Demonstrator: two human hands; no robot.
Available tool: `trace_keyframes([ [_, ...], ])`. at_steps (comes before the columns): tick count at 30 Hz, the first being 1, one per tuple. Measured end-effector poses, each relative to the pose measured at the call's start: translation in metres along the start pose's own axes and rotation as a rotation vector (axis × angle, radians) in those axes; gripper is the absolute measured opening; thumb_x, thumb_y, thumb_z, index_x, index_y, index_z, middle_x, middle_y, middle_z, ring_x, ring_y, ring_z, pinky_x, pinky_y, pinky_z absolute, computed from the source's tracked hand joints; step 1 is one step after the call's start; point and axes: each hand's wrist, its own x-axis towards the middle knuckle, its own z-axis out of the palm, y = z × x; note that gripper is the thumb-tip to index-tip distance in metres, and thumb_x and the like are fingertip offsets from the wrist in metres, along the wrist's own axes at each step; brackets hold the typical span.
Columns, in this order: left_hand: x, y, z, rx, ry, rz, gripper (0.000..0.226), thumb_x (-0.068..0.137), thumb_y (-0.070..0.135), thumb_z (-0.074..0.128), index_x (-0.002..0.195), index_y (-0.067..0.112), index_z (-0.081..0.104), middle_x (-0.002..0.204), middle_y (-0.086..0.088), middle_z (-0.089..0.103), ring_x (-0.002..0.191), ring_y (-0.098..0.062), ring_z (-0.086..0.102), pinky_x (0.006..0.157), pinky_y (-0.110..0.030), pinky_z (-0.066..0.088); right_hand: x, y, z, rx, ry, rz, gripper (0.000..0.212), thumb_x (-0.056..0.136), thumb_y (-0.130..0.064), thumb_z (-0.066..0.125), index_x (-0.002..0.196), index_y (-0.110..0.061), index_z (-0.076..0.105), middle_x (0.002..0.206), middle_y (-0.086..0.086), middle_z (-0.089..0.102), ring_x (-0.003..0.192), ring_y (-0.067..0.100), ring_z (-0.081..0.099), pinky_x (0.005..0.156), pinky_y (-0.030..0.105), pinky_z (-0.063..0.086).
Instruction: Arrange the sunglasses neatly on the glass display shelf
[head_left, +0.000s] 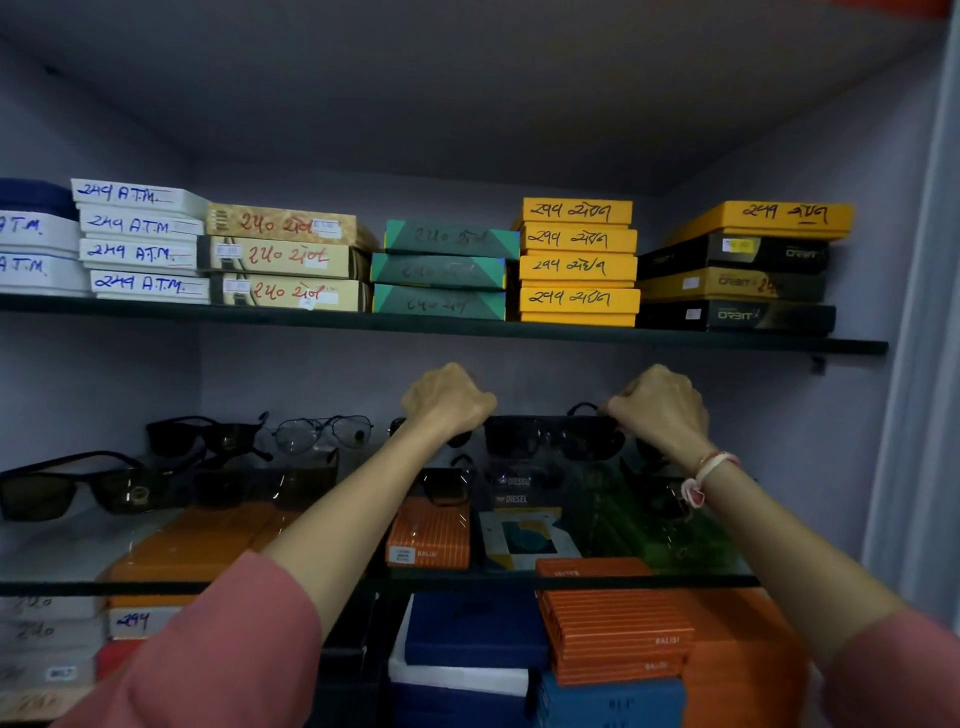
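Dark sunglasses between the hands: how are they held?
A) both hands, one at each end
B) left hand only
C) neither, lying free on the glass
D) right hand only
A: the left hand and right hand each grip one end of the dark sunglasses above the glass shelf.

Sunglasses (550, 439) on glass shelf (62, 551)

— What's the alcove like?
— Pale lavender walls (753, 415), dim bluish light, a grey ceiling (467, 93).
— Furniture?
— An upper shelf (753, 344) spans wall to wall, stacked with labelled boxes (579, 265).
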Motion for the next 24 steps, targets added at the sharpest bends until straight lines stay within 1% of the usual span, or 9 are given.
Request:
trace_keyframes([
  [3,0.007,0.000,0.016,0.015,-0.110,-0.036,0.029,0.082,0.021,0.055,0.055,0.015,0.047,0.060,0.000,0.049,0.067,-0.023,0.052,0.056,-0.027,0.036,0.001,0.010,0.006,-0.083,-0.102,0.024,0.032,0.075,-0.029,0.068,0.054,-0.012,0.051,0.072,0.011,0.060,0.073,0.031,0.063,0.061,0.030,0.041],
  [6,0.009,-0.003,0.031,0.037,-0.163,-0.063,0.030,0.084,0.026,0.056,0.057,0.015,0.045,0.063,0.000,0.050,0.067,-0.021,0.052,0.057,-0.028,0.037,-0.004,0.017,0.016,-0.143,-0.144,0.006,0.026,0.077,-0.034,0.068,0.069,-0.011,0.060,0.079,0.010,0.059,0.084,0.033,0.067,0.063,0.031,0.041],
  [8,0.009,-0.005,0.039,0.073,-0.166,-0.064,0.024,0.084,0.027,0.057,0.065,0.014,0.053,0.072,-0.003,0.057,0.071,-0.023,0.056,0.058,-0.027,0.038,-0.007,0.020,0.022,-0.179,-0.146,-0.017,0.020,0.078,-0.029,0.066,0.073,-0.011,0.060,0.083,0.011,0.061,0.085,0.033,0.067,0.063,0.031,0.043],
  [10,0.007,-0.006,0.046,0.104,-0.144,-0.060,0.018,0.084,0.028,0.059,0.080,0.011,0.065,0.089,-0.009,0.068,0.079,-0.026,0.061,0.063,-0.029,0.043,-0.009,0.023,0.028,-0.216,-0.148,-0.029,0.022,0.079,-0.024,0.065,0.066,-0.010,0.053,0.082,0.012,0.064,0.078,0.030,0.065,0.060,0.030,0.044],
  [13,0.007,-0.008,0.054,0.128,-0.125,-0.070,0.030,0.085,0.031,0.060,0.095,0.004,0.071,0.105,-0.012,0.072,0.091,-0.028,0.067,0.072,-0.033,0.050,-0.010,0.025,0.034,-0.256,-0.149,-0.040,0.023,0.080,-0.022,0.066,0.065,-0.008,0.055,0.076,0.010,0.061,0.067,0.027,0.059,0.058,0.030,0.044],
  [15,0.007,-0.009,0.056,0.140,-0.118,-0.064,0.038,0.084,0.035,0.061,0.100,0.002,0.071,0.107,-0.013,0.073,0.098,-0.029,0.068,0.074,-0.032,0.051,-0.010,0.026,0.037,-0.276,-0.143,-0.042,0.021,0.080,-0.023,0.068,0.071,-0.006,0.060,0.075,0.009,0.061,0.067,0.026,0.058,0.058,0.030,0.045],
  [19,0.007,-0.010,0.056,0.159,-0.129,-0.054,0.039,0.084,0.042,0.063,0.093,0.005,0.071,0.100,-0.011,0.073,0.091,-0.027,0.068,0.065,-0.030,0.046,-0.007,0.026,0.038,-0.314,-0.167,-0.043,0.030,0.083,-0.035,0.068,0.079,-0.005,0.067,0.082,0.010,0.069,0.077,0.029,0.068,0.064,0.033,0.053],
  [21,0.002,-0.010,0.048,0.144,-0.088,-0.031,0.045,0.084,0.052,0.060,0.082,0.008,0.069,0.094,-0.010,0.071,0.086,-0.027,0.067,0.063,-0.029,0.045,-0.008,0.024,0.035,-0.336,-0.170,-0.034,0.041,0.085,-0.046,0.064,0.077,-0.007,0.067,0.079,0.010,0.069,0.074,0.028,0.067,0.063,0.033,0.053],
  [24,-0.019,-0.018,0.034,0.141,0.126,0.063,0.053,0.087,0.059,0.051,0.096,0.011,0.072,0.099,-0.008,0.071,0.092,-0.029,0.067,0.065,-0.030,0.046,-0.022,0.020,0.020,-0.269,-0.095,-0.056,0.049,0.086,-0.054,0.059,0.077,-0.008,0.072,0.068,0.005,0.063,0.063,0.025,0.060,0.053,0.028,0.044],
])
